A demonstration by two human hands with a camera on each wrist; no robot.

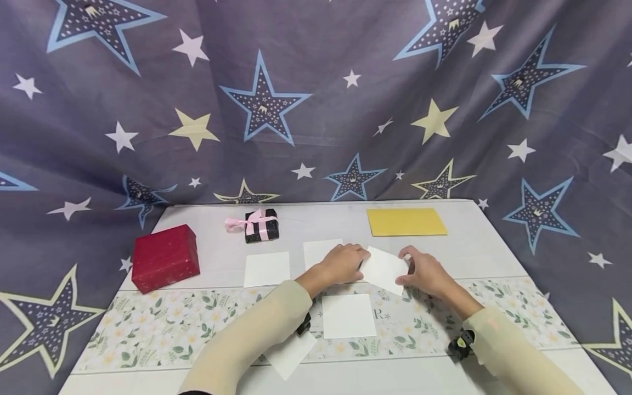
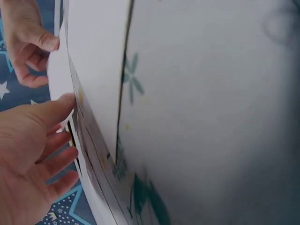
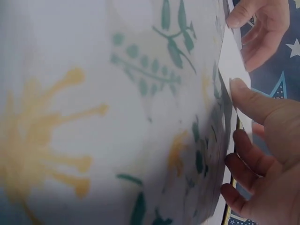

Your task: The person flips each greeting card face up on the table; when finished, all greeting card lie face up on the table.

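Observation:
A white square of paper (image 1: 384, 270) is tilted between my two hands over the table. My left hand (image 1: 342, 264) pinches its left edge, with the thumb (image 2: 61, 107) on the near face in the left wrist view. At the opposite edge, my right hand (image 1: 425, 272) pinches the paper between thumb and fingers. The right wrist view shows that thumb (image 3: 251, 101) pressed on the sheet, the other fingers curled behind or below it. Another white square (image 1: 349, 316) lies flat just in front of the hands. One more white square (image 1: 318, 251) lies partly hidden behind my left hand.
Further white squares lie at left (image 1: 267, 269) and under my left forearm (image 1: 292, 355). A yellow sheet or envelope (image 1: 407, 222) is at the back right. A black gift box (image 1: 261, 226) with pink ribbon and a red box (image 1: 165, 258) stand left. A floral strip (image 1: 187, 323) crosses the table.

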